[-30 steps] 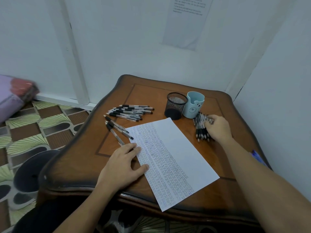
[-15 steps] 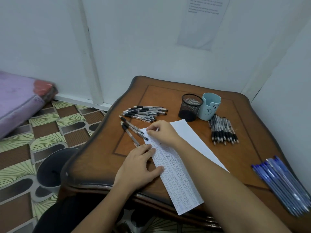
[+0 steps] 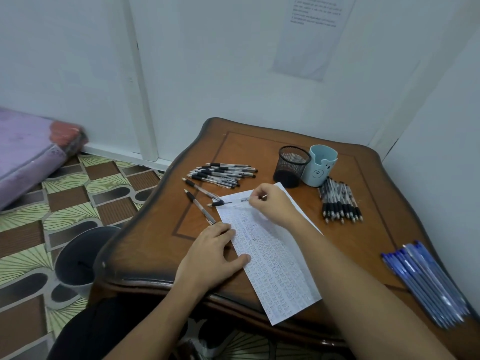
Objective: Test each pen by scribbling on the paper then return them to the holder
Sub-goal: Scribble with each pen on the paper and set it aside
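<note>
A white paper covered in rows of scribbles lies on the brown table. My left hand rests flat on the paper's left edge. My right hand pinches a black-grip pen at the paper's top left corner; the pen lies nearly level with its tip pointing left. Two loose pens lie just left of it. A black mesh holder and a pale blue holder stand at the back; the mesh one looks empty.
A pile of black pens lies at the back left, another bunch sits in front of the blue holder, and blue pens lie at the right edge. A dark bin stands on the patterned floor, left of the table.
My right hand left the bunch by the blue holder, crossed to the loose pens on the left, and now holds one at the paper's top corner. The view swung left.
</note>
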### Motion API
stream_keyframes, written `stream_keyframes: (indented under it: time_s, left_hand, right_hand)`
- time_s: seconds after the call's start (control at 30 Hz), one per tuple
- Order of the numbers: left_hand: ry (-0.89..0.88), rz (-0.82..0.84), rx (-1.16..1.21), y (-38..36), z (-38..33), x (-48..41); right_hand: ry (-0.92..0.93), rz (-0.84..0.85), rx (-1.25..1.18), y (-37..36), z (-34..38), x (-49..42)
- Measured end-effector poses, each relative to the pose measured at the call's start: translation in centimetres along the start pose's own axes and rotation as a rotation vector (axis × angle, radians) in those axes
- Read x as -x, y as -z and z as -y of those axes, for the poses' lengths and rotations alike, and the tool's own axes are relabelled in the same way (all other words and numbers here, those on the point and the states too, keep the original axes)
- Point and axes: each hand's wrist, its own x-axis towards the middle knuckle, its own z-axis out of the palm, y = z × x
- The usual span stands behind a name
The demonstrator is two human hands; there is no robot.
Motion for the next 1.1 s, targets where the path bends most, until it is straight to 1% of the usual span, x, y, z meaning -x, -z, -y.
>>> stream_keyframes:
  time_s: [0.07, 0.2, 0.23, 0.3, 0.37, 0.5, 0.57, 0.67, 0.7, 0.83, 0.9, 0.93, 1.0, 1.07, 1.1]
  left_hand:
    - [-0.009, -0.014, -0.001, 0.2, -0.2, 0.1]
    - [-0.012, -0.056, -0.018, 0.1, -0.4, 0.4]
    - [-0.006, -0.062, -0.019, 0.1, -0.4, 0.5]
    - [-0.004, -0.077, -0.02, 0.1, -0.4, 0.6]
    - [-0.005, -0.096, -0.027, 0.1, -0.6, 0.6]
    - [0.01, -0.105, -0.034, 0.0, -0.8, 0.6]
    - [0.013, -0.11, -0.03, -0.1, -0.7, 0.6]
    - [0.021, -0.117, -0.029, -0.2, -0.6, 0.6]
    - [0.026, -0.117, -0.028, -0.3, -0.5, 0.5]
    - [0.027, -0.117, -0.018, -0.4, -0.3, 0.4]
    - [0.028, -0.115, -0.022, -0.5, -0.2, 0.3]
    - [0.027, -0.118, -0.025, -0.5, -0.1, 0.3]
    - [0.023, -0.123, -0.024, -0.5, -0.1, 0.3]
    - [0.025, -0.124, -0.023, -0.5, -0.1, 0.4]
    - [0.031, -0.124, -0.021, -0.6, -0.1, 0.4]
  right_hand:
    - [-0.052, -0.093, -0.211, 2.0, -0.7, 1.2]
    - [-0.101, -0.281, -0.874, 5.5, -1.4, 4.0]
    - [-0.107, -0.31, -0.971, 6.0, -1.5, 4.6]
    - [-0.137, -0.349, -1.059, 6.7, -1.8, 5.8]
    - [-0.156, -0.344, -1.063, 7.1, -2.2, 6.8]
    - [-0.132, -0.298, -0.925, 7.1, -3.1, 8.3]
    - [-0.117, -0.318, -0.907, 7.0, -3.4, 8.9]
    - [-0.132, -0.407, -0.939, 7.2, -4.2, 9.7]
    - [-0.157, -0.409, -0.957, 7.3, -4.5, 10.0]
    - [-0.23, -0.296, -1.104, 7.4, -6.6, 11.3]
    - [-0.241, -0.256, -0.989, 7.3, -7.5, 12.2]
    - [-0.222, -0.234, -0.914, 7.0, -7.8, 12.6]
    - [-0.142, -0.204, -0.852, 6.4, -8.4, 13.3]
    - [-0.074, -0.25, -0.817, 5.8, -8.8, 13.6]
    - [-0.072, -0.288, -0.774, 5.6, -8.9, 13.6]
